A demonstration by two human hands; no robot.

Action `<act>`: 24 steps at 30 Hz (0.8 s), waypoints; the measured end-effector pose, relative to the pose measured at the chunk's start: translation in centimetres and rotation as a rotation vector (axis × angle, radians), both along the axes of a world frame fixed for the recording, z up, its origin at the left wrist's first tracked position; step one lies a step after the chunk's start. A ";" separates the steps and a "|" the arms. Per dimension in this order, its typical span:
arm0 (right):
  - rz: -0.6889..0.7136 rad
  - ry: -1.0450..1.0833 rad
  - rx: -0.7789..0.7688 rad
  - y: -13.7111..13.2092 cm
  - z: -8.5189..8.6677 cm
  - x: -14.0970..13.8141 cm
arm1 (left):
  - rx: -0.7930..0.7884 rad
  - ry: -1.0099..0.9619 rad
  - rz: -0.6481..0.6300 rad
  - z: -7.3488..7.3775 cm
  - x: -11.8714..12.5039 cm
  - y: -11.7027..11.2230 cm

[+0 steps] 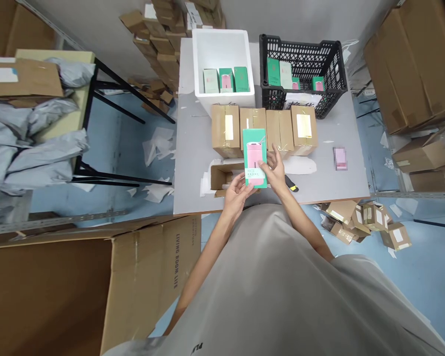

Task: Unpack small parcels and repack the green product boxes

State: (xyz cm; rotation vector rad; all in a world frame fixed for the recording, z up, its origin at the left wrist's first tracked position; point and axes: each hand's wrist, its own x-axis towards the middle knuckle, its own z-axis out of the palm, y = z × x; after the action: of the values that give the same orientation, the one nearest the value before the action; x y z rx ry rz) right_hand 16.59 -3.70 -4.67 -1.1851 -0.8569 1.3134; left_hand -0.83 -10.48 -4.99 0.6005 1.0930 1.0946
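A green box with a pink device pictured on its front (pixel 255 158) is held upright above the table's front edge. My left hand (pixel 236 192) grips its lower left corner, and my right hand (pixel 274 171) holds its right side with the thumb across the front. Below and left of it lies an open cardboard carton (pixel 218 179), partly hidden by the box and my left hand. A black and yellow utility knife (pixel 291 183) rests just right of my right wrist. Behind the green box, several closed brown cartons (pixel 226 131) stand in a row.
A white foam bin (pixel 222 44) and a black plastic crate (pixel 300 49), both with green and pale boxes, stand at the table's (pixel 193 143) back. A blurred pink item (pixel 340 158) lies right. A large carton (pixel 152 277) stands at lower left; small boxes (pixel 374 217) litter the floor.
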 end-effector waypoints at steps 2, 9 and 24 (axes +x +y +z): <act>0.025 0.024 -0.006 -0.1 0.1 0.2 | -0.026 -0.043 -0.037 0.0 -0.4 0.0; 0.087 0.131 -0.018 -0.7 2.4 0.2 | -0.251 -0.413 -0.175 -0.5 -0.9 0.2; 0.026 -0.056 0.025 0.0 -0.9 0.0 | 0.054 0.102 0.156 -1.5 -0.4 0.7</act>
State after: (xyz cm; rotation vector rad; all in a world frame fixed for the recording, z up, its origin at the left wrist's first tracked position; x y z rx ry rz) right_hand 16.55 -3.71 -5.52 -1.1997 -0.9297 1.2916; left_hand -1.22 -9.74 -6.52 0.6273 1.2179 1.2429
